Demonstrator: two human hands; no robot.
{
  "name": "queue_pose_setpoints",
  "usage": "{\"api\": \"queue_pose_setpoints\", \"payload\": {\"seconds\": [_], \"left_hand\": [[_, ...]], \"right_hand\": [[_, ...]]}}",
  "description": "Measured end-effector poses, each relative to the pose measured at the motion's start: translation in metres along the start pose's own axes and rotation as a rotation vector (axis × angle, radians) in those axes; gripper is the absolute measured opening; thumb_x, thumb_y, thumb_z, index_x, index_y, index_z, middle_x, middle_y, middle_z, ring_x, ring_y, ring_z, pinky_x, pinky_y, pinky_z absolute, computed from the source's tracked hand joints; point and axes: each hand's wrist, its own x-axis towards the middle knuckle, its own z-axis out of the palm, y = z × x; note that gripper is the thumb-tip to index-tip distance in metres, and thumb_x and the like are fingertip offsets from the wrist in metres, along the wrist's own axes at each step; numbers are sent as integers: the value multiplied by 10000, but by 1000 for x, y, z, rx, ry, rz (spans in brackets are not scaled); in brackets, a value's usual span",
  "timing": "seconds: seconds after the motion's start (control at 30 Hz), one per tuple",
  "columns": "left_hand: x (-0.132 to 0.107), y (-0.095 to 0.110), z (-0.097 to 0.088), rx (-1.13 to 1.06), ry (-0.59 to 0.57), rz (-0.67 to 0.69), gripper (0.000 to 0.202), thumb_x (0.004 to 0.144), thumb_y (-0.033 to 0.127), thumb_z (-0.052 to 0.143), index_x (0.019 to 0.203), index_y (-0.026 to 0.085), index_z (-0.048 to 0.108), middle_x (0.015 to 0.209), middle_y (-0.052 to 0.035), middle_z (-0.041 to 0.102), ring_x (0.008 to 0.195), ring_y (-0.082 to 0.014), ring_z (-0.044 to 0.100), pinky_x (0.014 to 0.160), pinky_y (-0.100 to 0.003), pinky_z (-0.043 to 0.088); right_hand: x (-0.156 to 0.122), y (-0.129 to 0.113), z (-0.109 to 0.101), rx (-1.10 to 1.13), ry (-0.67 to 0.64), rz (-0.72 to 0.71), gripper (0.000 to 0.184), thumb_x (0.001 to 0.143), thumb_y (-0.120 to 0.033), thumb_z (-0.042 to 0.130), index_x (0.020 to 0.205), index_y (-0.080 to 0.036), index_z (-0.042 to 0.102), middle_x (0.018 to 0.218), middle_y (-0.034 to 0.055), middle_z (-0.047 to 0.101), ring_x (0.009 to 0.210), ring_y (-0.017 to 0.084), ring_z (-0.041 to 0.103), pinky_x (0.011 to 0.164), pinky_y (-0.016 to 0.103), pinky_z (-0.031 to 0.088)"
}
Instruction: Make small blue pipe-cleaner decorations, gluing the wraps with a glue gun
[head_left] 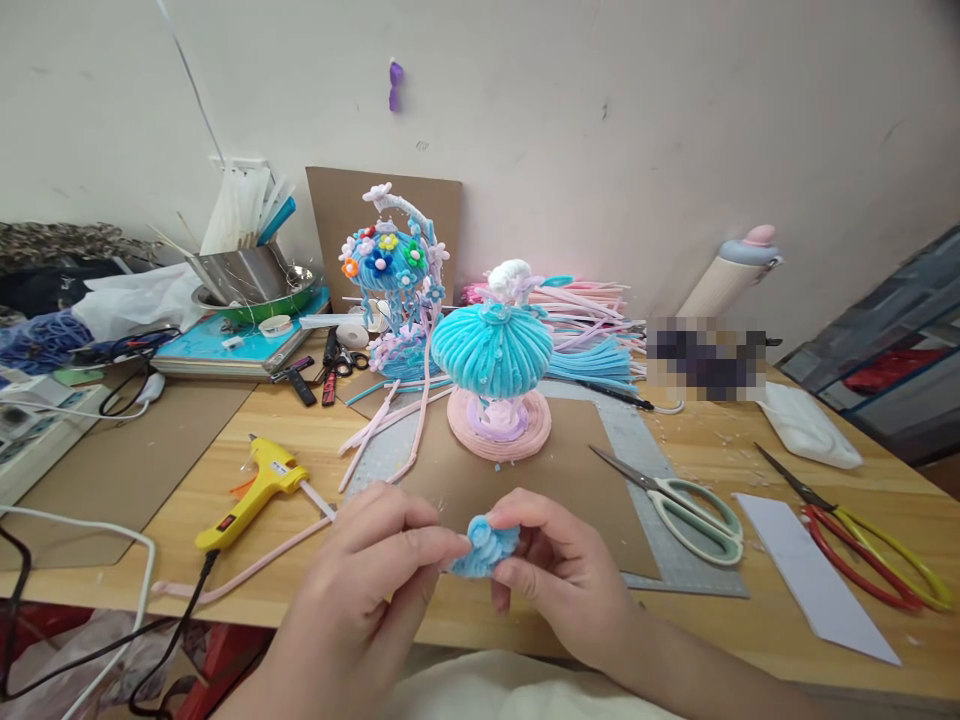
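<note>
Both of my hands pinch a small light-blue fuzzy piece [486, 545] of coiled pipe cleaner just above the table's front edge. My left hand [367, 580] grips its left side with thumb and fingertips. My right hand [559, 570] holds its right side, fingers curled around it. Directly beyond them stands a turquoise domed pipe-cleaner model [493, 352] on a pink round base [499, 425], set on a brown cardboard sheet [540, 480]. A second blue model with small flowers [390, 275] stands further back.
A yellow glue gun [255, 490] lies left of my hands, its cord running off the edge. Pale green scissors [675, 500] and red-yellow scissors [862, 545] lie to the right by white paper [810, 570]. A pile of pipe cleaners [592, 330], a metal bowl [247, 275] and clutter fill the back.
</note>
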Motion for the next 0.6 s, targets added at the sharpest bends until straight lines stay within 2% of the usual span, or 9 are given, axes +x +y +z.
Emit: {"api": "queue_pose_setpoints", "payload": {"seconds": [0.23, 0.4, 0.5, 0.6], "left_hand": [[2, -2, 0, -9, -14, 4, 310, 826, -13, 489, 970, 229, 617, 842, -14, 581, 778, -130, 557, 667, -247, 444], [1, -3, -4, -1, -60, -54, 312, 833, 29, 510, 1032, 254, 594, 875, -13, 601, 822, -140, 565, 696, -251, 464], [-1, -2, -8, 58, -22, -103, 287, 823, 61, 536, 1041, 244, 571, 891, -14, 618, 857, -152, 570, 731, -258, 473], [-2, -1, -11, 114, -4, -68, 279, 821, 42, 517, 995, 249, 588, 886, -7, 618, 851, -148, 568, 726, -244, 462]], "right_hand": [[1, -1, 1, 9, -8, 2, 194, 814, -199, 650, 1000, -248, 629, 845, -7, 568, 559, 65, 603, 483, 174, 525], [3, -1, -1, 160, -12, 120, 206, 795, -277, 682, 974, -220, 598, 779, -14, 591, 500, 66, 599, 438, 172, 518], [3, 0, -3, 226, -3, 185, 238, 783, -298, 697, 969, -211, 576, 717, -27, 594, 473, 72, 598, 420, 178, 518], [4, 2, -5, 255, 11, 219, 253, 779, -302, 703, 975, -216, 568, 718, -30, 596, 473, 74, 602, 418, 183, 524]]}}
